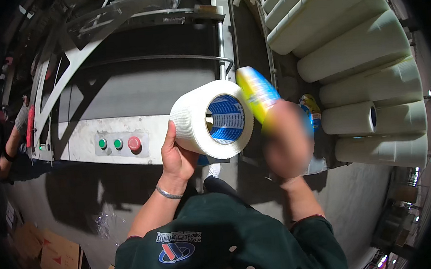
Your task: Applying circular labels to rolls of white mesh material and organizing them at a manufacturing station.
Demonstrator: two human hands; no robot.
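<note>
My left hand (177, 159) is wrapped around the left side of a white mesh tape roll (187, 119), thumb on its outer face. The roll is tilted so its hollow core (228, 118), lined with blue and white printing, faces right and toward me. Just right of it, my right hand (288, 139) is smeared by motion and grips a yellow and blue printed label (258, 91). The label's far end is close to the roll's rim; whether they touch, I cannot tell.
A machine panel (84, 151) carries green buttons (118, 144) and a red button (134, 144). Large white rolls (354, 50) are stacked at right, with a smaller roll (347, 119) before them. Cardboard boxes (59, 260) lie lower left. Another person's arm (13, 141) shows far left.
</note>
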